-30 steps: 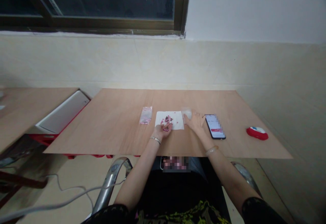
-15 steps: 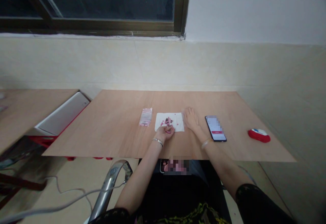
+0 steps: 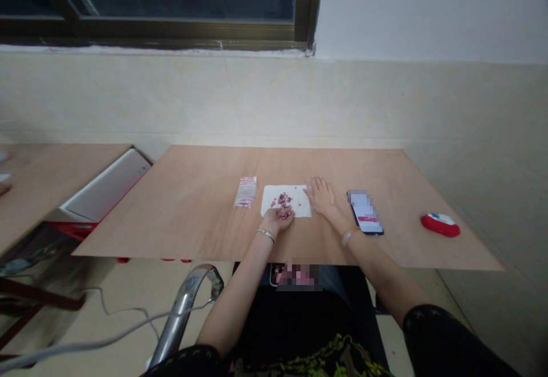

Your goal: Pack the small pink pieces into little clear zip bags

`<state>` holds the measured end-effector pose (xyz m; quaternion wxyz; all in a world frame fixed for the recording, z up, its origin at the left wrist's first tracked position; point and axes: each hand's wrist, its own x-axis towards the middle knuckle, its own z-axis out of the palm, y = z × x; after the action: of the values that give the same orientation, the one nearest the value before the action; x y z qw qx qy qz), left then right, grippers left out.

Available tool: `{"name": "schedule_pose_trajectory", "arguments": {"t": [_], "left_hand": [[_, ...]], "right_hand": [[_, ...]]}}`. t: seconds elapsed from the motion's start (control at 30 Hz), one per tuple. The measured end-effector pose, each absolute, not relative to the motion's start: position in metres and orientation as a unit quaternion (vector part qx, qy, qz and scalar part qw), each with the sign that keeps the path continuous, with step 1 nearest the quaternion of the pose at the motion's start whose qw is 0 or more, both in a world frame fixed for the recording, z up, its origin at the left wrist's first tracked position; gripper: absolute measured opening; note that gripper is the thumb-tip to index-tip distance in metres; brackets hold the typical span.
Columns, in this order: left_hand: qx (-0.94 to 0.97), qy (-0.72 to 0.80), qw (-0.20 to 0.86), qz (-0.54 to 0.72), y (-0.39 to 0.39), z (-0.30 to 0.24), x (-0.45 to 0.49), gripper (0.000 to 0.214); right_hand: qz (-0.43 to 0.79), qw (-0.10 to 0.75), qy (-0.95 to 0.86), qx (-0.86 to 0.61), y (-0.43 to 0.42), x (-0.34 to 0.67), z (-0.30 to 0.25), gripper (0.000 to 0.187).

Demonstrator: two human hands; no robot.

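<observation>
A white paper napkin lies on the wooden tabletop, with a small heap of pink and dark pieces on it. The pieces are too small to name exactly. My left hand rests at the napkin's near edge, fingers curled, with pink pieces showing between them. My right hand lies flat with spread fingers, just touching the napkin's right edge. A small clear plastic bag with pink print lies left of the napkin.
A smartphone lies right of my right hand, and a red-and-white computer mouse sits further right. A lower table and a white panel stand left. A chrome chair arm and a white cable lie below.
My right hand has moved slightly towards the far side, and a translucent object beside it no longer shows. My left hand has shifted slightly right. The whole view has tilted a little.
</observation>
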<state>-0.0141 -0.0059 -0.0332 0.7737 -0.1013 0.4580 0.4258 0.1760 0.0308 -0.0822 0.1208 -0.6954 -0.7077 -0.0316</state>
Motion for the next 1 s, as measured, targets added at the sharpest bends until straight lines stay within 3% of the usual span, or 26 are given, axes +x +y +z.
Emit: {"name": "schedule_pose_trajectory", "arguments": {"t": [0.3, 0.57, 1.0], "left_hand": [[-0.106, 0.5, 0.752, 0.415, -0.008, -0.02, -0.013, 0.033], [-0.108, 0.508, 0.757, 0.397, -0.006, -0.012, -0.014, 0.021], [-0.126, 0.508, 0.75, 0.404, -0.007, -0.004, -0.017, 0.031]], "right_hand": [[0.037, 0.103, -0.718, -0.688, 0.041, 0.182, -0.091, 0.069], [0.049, 0.088, -0.72, -0.686, 0.043, 0.183, -0.092, 0.06], [0.058, 0.093, -0.711, -0.695, 0.037, 0.179, -0.083, 0.061]]}}
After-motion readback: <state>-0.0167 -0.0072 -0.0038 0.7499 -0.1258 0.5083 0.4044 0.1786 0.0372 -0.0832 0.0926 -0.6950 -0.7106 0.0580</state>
